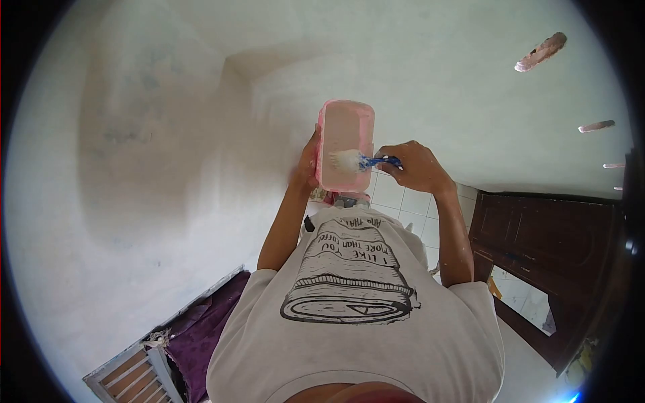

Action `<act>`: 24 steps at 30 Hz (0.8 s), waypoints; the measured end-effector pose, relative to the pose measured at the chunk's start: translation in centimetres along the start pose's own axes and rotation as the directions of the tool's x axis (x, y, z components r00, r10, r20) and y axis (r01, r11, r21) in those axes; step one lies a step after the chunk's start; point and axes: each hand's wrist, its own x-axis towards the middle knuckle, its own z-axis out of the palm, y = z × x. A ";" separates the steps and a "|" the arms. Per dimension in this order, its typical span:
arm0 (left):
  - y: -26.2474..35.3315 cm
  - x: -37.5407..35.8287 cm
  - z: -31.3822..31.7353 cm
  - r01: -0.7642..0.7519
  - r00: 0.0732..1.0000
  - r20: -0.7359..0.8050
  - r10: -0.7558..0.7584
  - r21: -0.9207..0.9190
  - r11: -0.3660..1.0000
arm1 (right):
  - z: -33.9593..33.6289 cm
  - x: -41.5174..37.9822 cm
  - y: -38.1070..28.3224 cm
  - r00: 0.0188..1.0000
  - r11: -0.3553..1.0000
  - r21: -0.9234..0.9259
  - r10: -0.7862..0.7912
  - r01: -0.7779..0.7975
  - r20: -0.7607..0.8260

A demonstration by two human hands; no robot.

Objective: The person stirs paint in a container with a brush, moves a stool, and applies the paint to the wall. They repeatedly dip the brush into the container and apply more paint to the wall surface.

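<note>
Head view, looking down over a printed white T-shirt (349,295): left hand (309,164) wraps the pink tub's (344,144) left edge, fingers mostly hidden behind it. Right hand (415,166) has fingers curled tight around a blue-handled brush (359,161), bristles inside the tub. White wall (134,168) beyond.

There is one view only, from a wide-angle camera on the person's head, aimed steeply down the body. The printed shirt (349,282) fills the near lower frame; the white wall (134,148) curves far and left, and a dark door (544,248) stands right.
</note>
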 end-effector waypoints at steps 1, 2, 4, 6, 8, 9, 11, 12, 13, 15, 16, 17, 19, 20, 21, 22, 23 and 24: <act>-0.3 0.1 0.4 0.004 1.000 -0.003 -0.004 -0.001 1.000 | -0.3 0.2 0.1 1.000 0.999 -0.042 0.000 0.001 0.017; -0.5 0.0 0.7 0.042 0.999 -0.023 -0.042 -0.016 0.999 | -0.3 0.3 0.0 0.999 0.996 -0.085 0.001 0.002 0.033; -1.1 0.0 0.9 0.085 0.995 -0.048 -0.087 -0.032 0.996 | -0.2 0.5 0.2 0.999 0.997 -0.073 -0.040 0.039 -0.011; -1.8 0.3 1.2 0.096 0.995 -0.034 -0.096 0.000 0.995 | 0.0 0.6 0.7 0.995 0.995 -0.059 -0.084 0.080 -0.053; -2.7 0.2 2.3 0.077 0.990 -0.121 -0.074 0.018 0.997 | 0.7 0.9 1.6 0.978 0.982 -0.085 -0.177 0.168 -0.114; -3.0 0.2 2.9 0.060 0.978 -0.201 -0.051 0.039 0.997 | 0.7 0.9 1.6 0.977 0.982 -0.081 -0.181 0.173 -0.111; -4.1 0.3 2.4 0.027 0.976 -0.216 -0.026 0.003 1.000 | 1.1 0.7 1.7 0.978 0.986 -0.048 -0.164 0.159 -0.130; -4.5 0.1 2.6 -0.004 0.975 -0.224 -0.004 -0.034 0.999 | 1.5 0.6 1.7 0.979 0.986 -0.041 -0.163 0.159 -0.125; -4.8 0.0 2.9 -0.001 0.973 -0.232 -0.007 -0.034 0.999 | 1.6 0.4 1.9 0.968 0.980 -0.061 -0.195 0.188 -0.158; -5.2 -0.2 3.5 -0.028 0.980 -0.197 0.023 -0.025 0.999 | 2.0 0.2 2.0 0.955 0.974 -0.080 -0.225 0.213 -0.192; -5.5 -0.1 3.2 -0.023 0.980 -0.201 0.018 -0.024 0.999 | 2.2 0.0 2.1 0.957 0.977 -0.097 -0.204 0.188 -0.207; -5.9 0.1 2.8 -0.032 0.981 -0.194 0.031 -0.006 0.999 | 2.3 -0.3 2.2 0.958 0.980 -0.114 -0.183 0.161 -0.222; -6.4 0.4 2.4 -0.040 0.980 -0.193 0.041 0.010 0.999 | 2.6 -0.7 2.5 0.964 0.985 -0.108 -0.155 0.134 -0.217; -6.4 0.4 2.2 -0.022 0.976 -0.217 0.018 -0.016 1.000 | 2.8 -0.7 2.5 0.967 0.988 -0.111 -0.133 0.112 -0.216; -6.6 0.5 2.0 -0.003 0.970 -0.241 -0.007 -0.044 0.999 | 3.1 -0.9 2.7 0.968 0.988 -0.108 -0.131 0.110 -0.212; -6.6 0.4 1.8 -0.001 0.969 -0.246 -0.011 -0.049 0.999 | 3.5 -1.0 2.9 0.967 0.990 -0.098 -0.118 0.098 -0.227; -6.6 0.5 1.5 0.007 0.977 -0.212 -0.015 -0.035 0.999 | 3.9 -1.2 3.3 0.965 0.993 -0.086 -0.104 0.085 -0.239; -6.7 0.3 1.2 0.018 0.983 -0.182 -0.022 -0.024 1.000 | 4.3 -1.5 3.6 0.969 0.994 -0.078 -0.095 0.079 -0.229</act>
